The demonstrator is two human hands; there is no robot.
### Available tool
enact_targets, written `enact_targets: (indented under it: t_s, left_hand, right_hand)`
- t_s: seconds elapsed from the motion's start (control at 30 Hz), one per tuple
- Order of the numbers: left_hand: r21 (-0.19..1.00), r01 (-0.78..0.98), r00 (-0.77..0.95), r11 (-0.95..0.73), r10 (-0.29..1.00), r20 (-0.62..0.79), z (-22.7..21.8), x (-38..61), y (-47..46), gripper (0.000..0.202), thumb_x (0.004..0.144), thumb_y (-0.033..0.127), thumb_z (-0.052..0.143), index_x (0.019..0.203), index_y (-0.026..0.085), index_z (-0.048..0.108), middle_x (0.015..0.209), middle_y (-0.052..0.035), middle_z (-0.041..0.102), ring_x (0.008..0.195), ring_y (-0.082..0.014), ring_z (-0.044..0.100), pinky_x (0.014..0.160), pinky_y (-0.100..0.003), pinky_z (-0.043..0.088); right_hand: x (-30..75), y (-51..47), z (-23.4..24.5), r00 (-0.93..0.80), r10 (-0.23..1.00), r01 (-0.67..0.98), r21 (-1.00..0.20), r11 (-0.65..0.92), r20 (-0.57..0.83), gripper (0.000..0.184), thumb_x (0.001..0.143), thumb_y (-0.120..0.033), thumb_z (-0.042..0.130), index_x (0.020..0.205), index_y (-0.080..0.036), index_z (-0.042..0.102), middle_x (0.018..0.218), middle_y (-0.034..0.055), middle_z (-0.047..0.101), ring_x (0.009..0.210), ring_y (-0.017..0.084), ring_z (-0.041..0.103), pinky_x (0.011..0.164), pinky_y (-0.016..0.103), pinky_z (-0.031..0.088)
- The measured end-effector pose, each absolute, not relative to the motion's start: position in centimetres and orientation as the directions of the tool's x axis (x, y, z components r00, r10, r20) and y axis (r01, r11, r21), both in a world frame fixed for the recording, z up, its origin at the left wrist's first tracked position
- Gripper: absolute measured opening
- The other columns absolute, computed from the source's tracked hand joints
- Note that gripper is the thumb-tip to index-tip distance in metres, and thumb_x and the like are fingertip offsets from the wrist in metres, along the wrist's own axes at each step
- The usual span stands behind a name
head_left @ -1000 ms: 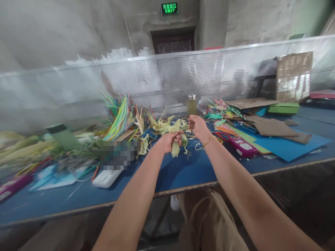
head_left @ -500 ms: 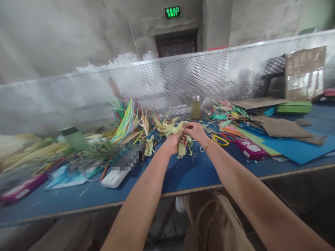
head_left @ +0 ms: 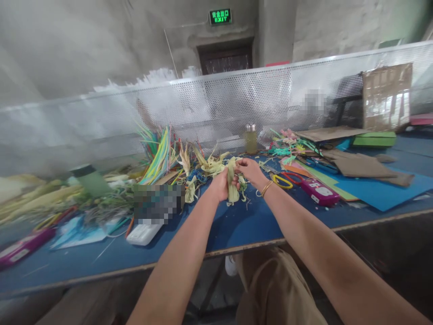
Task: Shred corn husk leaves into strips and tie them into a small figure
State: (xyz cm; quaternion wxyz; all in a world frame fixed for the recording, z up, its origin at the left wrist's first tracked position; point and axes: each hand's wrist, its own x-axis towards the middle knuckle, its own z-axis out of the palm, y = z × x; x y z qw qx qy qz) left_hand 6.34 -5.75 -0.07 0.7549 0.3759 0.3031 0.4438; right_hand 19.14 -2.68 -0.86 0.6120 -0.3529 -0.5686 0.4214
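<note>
Pale yellow-green, papery husk strips (head_left: 233,195) hang from my left hand (head_left: 222,185), which is closed around them at the centre of the frame, above a blue-topped bench (head_left: 237,230). My right hand (head_left: 252,171), a gold-coloured bracelet (head_left: 267,188) at its wrist, meets their upper part with bent fingers; whether it grips them I cannot tell. Yellow and red looped handles (head_left: 287,186) lie right of centre, beside a purple rounded case (head_left: 320,192). Behind, a translucent yellowish bottle (head_left: 251,142) stands before a perforated metal screen (head_left: 264,97).
</note>
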Motion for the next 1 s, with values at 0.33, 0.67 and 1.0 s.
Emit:
enact_targets:
  t_s: [0.33,0.67,1.0]
  left_hand:
    - [0.829,-0.460,0.424,0.317,0.899,-0.109,-0.35,6.51,-5.56,0.030,0.090,0.045,0.048,0.083,0.017,0.055,0.055,0.0035,0.043,0.039,-0.0058,0.035,0.043,-0.020,0.044]
    - [0.776,-0.521,0.489,0.356,0.869,-0.070,-0.26,5.80,-5.52,0.018,0.091,0.029,0.049,0.090,0.013,0.058,0.056,0.0053,0.038,0.041,-0.0051,0.035,0.045,-0.018,0.045]
    - [0.809,-0.481,0.502,0.338,0.863,-0.062,-0.04,6.04,-5.96,0.022,0.092,0.032,0.046,0.088,0.014,0.058,0.064,0.0005,0.048,0.046,-0.0071,0.044,0.053,-0.025,0.052]
  right_hand:
    - [18.86,-2.21,-1.35,0.023,0.915,-0.121,-0.907,0.403,0.403,0.024,0.060,-0.034,0.071,0.070,-0.016,0.059,0.064,-0.0024,0.058,0.060,0.011,0.054,0.063,0.026,0.047]
    - [19.40,-2.46,-0.42,0.067,0.905,-0.100,-0.899,0.425,0.420,0.019,0.064,-0.028,0.069,0.076,-0.018,0.060,0.070,-0.0013,0.062,0.066,0.013,0.061,0.068,0.027,0.048]
    - [19.36,-2.28,-0.70,0.047,0.900,-0.014,-0.901,0.434,0.433,0.014,0.064,-0.027,0.067,0.072,-0.017,0.063,0.065,-0.0010,0.063,0.059,0.012,0.059,0.059,0.025,0.047]
